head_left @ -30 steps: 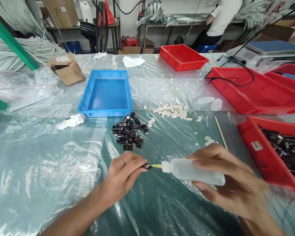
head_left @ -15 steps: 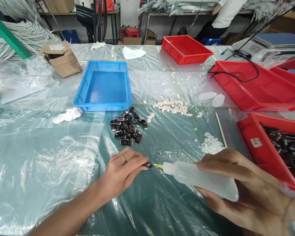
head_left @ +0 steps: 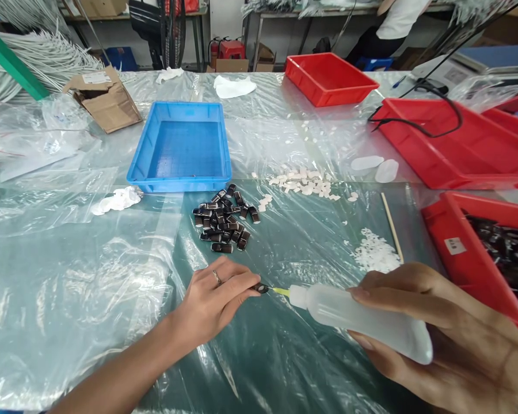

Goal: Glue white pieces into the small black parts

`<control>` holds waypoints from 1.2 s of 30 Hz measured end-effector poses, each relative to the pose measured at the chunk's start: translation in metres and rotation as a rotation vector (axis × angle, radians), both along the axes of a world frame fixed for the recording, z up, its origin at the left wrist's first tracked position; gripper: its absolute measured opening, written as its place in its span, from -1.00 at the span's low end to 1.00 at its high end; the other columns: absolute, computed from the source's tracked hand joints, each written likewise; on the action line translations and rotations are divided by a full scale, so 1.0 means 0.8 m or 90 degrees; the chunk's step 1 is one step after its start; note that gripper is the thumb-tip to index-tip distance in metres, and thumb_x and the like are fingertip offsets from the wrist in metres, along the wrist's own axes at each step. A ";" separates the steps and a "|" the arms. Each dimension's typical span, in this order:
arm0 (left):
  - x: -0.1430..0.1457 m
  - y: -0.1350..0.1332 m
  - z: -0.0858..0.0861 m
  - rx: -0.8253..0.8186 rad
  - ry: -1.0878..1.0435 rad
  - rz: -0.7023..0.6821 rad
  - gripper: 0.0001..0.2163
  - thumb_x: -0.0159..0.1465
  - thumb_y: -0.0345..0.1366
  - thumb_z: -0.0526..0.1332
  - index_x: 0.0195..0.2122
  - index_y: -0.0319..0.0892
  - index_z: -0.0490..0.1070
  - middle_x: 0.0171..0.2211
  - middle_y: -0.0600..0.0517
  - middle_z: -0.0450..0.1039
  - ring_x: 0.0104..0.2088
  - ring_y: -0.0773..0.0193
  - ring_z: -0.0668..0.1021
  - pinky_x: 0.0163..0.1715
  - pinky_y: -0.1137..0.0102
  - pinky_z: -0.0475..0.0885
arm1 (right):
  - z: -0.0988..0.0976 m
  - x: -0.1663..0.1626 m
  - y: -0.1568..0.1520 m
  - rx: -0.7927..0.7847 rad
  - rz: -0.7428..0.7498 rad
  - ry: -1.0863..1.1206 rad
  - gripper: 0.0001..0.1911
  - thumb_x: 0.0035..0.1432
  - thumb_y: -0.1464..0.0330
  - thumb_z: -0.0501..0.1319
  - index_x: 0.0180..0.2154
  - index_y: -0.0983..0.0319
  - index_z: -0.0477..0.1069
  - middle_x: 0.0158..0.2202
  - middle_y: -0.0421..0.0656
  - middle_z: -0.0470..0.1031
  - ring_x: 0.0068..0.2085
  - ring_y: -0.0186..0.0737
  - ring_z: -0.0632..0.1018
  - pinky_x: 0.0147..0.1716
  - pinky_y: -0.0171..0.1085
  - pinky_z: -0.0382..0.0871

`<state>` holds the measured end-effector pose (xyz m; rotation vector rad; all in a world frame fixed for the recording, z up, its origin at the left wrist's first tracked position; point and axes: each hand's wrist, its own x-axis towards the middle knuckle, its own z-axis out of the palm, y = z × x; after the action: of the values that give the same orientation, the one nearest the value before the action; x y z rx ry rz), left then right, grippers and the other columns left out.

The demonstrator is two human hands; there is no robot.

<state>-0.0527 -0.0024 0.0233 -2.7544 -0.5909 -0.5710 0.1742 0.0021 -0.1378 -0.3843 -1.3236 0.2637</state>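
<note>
Compared with a second ago, the right hand (head_left: 461, 325) sits closer to the desk's (head_left: 112, 299) near right corner. Its bottle (head_left: 362, 316) slants more, base end lower. The yellow nozzle (head_left: 281, 292) stands slightly farther back from the dark piece (head_left: 263, 288). The heap of white bits (head_left: 375, 251), mostly hidden earlier, shows beyond the hand.

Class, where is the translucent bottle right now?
In the head view, the bottle is right of centre, in the right hand, its yellow nozzle pointing left toward the small dark piece in the left hand.
</note>
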 end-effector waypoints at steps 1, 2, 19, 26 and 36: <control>0.000 0.000 0.000 0.000 0.001 0.000 -0.72 0.22 -0.59 0.24 -0.04 -0.36 0.34 -0.26 -0.14 0.47 -0.26 0.26 0.52 -0.33 0.33 0.49 | 0.005 -0.002 0.000 0.019 -0.028 -0.007 -0.61 0.17 0.12 0.15 0.04 -0.02 0.42 -0.28 -0.04 0.43 -0.32 -0.12 0.51 -0.63 -0.24 0.46; 0.000 0.000 0.000 0.000 0.001 0.000 -0.72 0.22 -0.60 0.24 -0.04 -0.36 0.34 -0.27 -0.14 0.47 -0.26 0.26 0.51 -0.34 0.33 0.49 | 0.010 -0.003 -0.001 0.036 -0.051 -0.012 -0.62 0.20 0.15 0.14 0.04 0.05 0.43 -0.27 -0.03 0.42 -0.35 -0.15 0.50 -0.65 -0.27 0.45; 0.000 0.002 -0.001 0.018 0.000 -0.020 -0.72 0.24 -0.57 0.23 -0.02 -0.34 0.34 -0.26 -0.15 0.47 -0.26 0.21 0.52 -0.36 0.28 0.51 | 0.010 0.004 -0.002 0.053 -0.016 -0.072 -0.53 0.12 0.29 0.21 0.10 0.17 0.37 -0.25 0.00 0.38 -0.37 -0.22 0.51 -0.58 -0.31 0.50; 0.002 0.003 0.003 0.018 0.015 -0.029 -0.66 0.21 -0.64 0.18 0.00 -0.29 0.31 -0.22 -0.16 0.48 -0.19 0.15 0.54 -0.30 0.28 0.53 | 0.005 0.003 -0.004 0.052 -0.010 -0.059 -0.48 0.05 0.30 0.27 0.10 0.10 0.38 -0.26 -0.06 0.43 -0.41 -0.22 0.51 -0.56 -0.36 0.54; -0.001 0.005 -0.002 -0.018 0.007 -0.039 -0.75 0.23 -0.62 0.19 -0.06 -0.38 0.35 -0.22 -0.17 0.48 -0.20 0.21 0.53 -0.30 0.29 0.52 | 0.003 0.000 -0.003 0.055 0.072 -0.017 -0.56 0.13 0.28 0.16 0.06 0.11 0.46 -0.32 -0.08 0.49 -0.41 -0.20 0.52 -0.43 -0.39 0.59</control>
<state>-0.0533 0.0015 0.0215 -2.8097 -0.5169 -0.5653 0.1742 0.0000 -0.1353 -0.2408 -1.3802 0.2957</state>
